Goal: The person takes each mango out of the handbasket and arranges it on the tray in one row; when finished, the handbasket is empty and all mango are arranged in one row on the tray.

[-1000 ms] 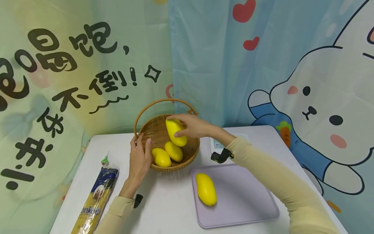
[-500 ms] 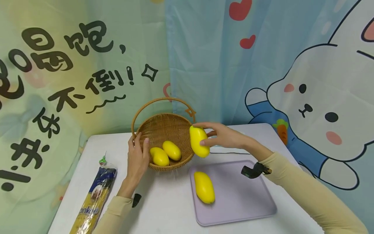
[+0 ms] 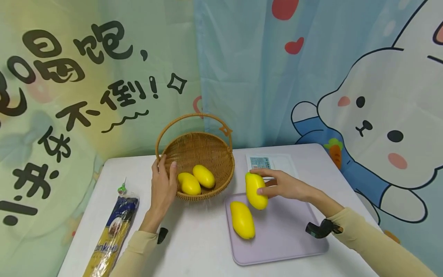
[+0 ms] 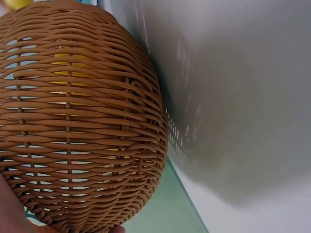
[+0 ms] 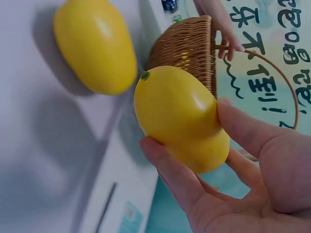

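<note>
My right hand (image 3: 288, 185) grips a yellow mango (image 3: 255, 192) above the back-left part of a lilac tray (image 3: 287, 238). In the right wrist view, thumb and fingers curl round this mango (image 5: 175, 111) from both sides. Another mango (image 3: 242, 221) lies at the tray's left end. Behind and left of the tray, a wicker basket (image 3: 194, 148) leans with its mouth toward me. Inside it are two mangoes, one to the right (image 3: 203, 176) and one to the left (image 3: 189, 184). My left hand (image 3: 164, 186) holds the basket's left side by the rim; the fingers behind are partly hidden.
A long plastic pack of pasta (image 3: 112, 234) lies at the left of the white table (image 3: 194, 238). Behind the tray sits a flat white item with a printed label (image 3: 261, 162). Printed curtains (image 3: 242, 77) hang right behind the table's back edge.
My right hand has taken a mango out of the basket, moving right and toward me until it is over the tray. The left hand has stayed on the basket.
</note>
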The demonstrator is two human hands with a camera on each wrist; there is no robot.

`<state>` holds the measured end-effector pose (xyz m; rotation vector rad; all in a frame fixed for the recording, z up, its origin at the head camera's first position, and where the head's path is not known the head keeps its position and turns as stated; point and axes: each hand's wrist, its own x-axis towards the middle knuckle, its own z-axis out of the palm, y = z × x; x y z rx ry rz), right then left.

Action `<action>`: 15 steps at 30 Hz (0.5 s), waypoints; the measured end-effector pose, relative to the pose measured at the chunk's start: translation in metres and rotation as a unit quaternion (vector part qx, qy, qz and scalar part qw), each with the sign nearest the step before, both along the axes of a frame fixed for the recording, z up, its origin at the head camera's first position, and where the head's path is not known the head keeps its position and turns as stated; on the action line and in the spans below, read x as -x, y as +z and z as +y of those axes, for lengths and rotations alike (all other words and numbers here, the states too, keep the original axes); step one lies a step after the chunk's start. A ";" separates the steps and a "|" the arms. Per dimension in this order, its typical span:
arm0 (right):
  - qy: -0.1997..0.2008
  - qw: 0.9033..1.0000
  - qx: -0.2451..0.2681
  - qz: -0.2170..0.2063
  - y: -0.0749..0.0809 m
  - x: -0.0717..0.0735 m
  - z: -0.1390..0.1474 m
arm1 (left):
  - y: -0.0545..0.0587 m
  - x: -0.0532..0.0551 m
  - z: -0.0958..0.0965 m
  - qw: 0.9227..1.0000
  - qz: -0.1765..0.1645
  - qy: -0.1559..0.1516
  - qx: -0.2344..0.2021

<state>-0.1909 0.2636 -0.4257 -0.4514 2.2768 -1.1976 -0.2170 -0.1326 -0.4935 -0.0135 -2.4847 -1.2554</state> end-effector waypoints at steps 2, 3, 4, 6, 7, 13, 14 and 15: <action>-0.007 1.000 0.005 -0.014 -0.007 -0.004 0.003 | 0.001 0.000 0.000 1.000 0.002 0.000 -0.003; -0.010 1.000 0.009 -0.023 -0.011 -0.006 0.005 | 0.001 0.001 0.000 1.000 0.002 0.000 -0.004; -0.015 0.999 0.013 -0.033 -0.014 -0.008 0.006 | 0.001 0.001 0.000 1.000 0.001 0.001 -0.004; -0.021 0.998 0.019 -0.048 -0.020 -0.012 0.009 | 0.001 0.001 0.000 1.000 0.001 0.002 -0.004; -0.024 0.998 0.020 -0.056 -0.024 -0.014 0.010 | 0.001 0.001 0.001 1.000 0.000 0.002 -0.004; -0.029 0.995 0.027 -0.091 -0.041 -0.024 0.012 | 0.001 0.001 0.001 1.000 -0.005 0.001 -0.005; -0.029 0.995 0.027 -0.094 -0.043 -0.025 0.012 | 0.001 0.001 0.001 1.000 -0.005 0.001 -0.004; -0.027 0.994 0.028 -0.097 -0.046 -0.026 0.012 | 0.001 0.001 0.000 1.000 -0.004 0.001 -0.005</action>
